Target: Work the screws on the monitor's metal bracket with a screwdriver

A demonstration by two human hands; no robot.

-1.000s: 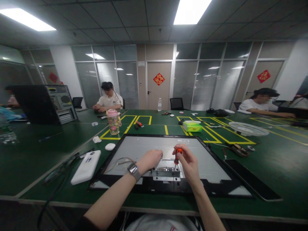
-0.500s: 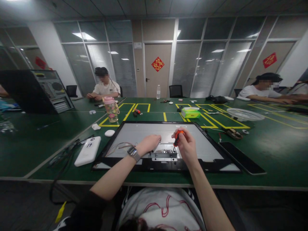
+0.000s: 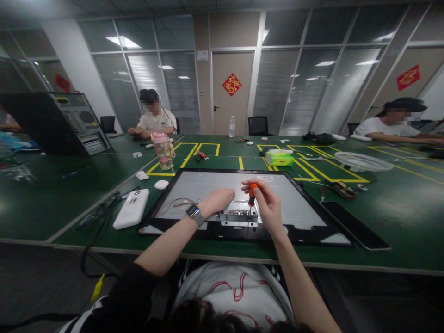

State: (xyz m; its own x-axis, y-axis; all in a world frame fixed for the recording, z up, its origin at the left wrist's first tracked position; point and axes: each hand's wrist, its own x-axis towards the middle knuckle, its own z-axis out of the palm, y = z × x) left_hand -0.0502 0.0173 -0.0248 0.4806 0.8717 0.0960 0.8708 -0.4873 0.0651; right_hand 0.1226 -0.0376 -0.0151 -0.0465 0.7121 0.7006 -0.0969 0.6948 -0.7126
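My right hand (image 3: pixel 268 206) grips an orange-and-black screwdriver (image 3: pixel 253 194) by its handle, held nearly upright. Its shaft points down at the right part of a metal bracket (image 3: pixel 239 219), which sits at the near edge of a flat display panel (image 3: pixel 194 185) with a black frame. At the bracket's upper left rests my left hand (image 3: pixel 220 201), fingers curled in; whatever they may hold is hidden. A watch (image 3: pixel 195 213) is on that wrist. Thin wires (image 3: pixel 176 202) lie on the panel left of this hand.
Left of the panel lie a white power bank (image 3: pixel 132 209), cables (image 3: pixel 100 208) and a white round object (image 3: pixel 161 185). A black phone-like slab (image 3: pixel 355 224) is at the right. Behind stand a pink-lided bottle (image 3: pixel 163 150) and a green pack (image 3: pixel 280 157). Other people sit across the table.
The view has tilted and shifted slightly. The screwdriver stands more upright, with its tip still at the bracket's right part. My left hand stays by the bracket.
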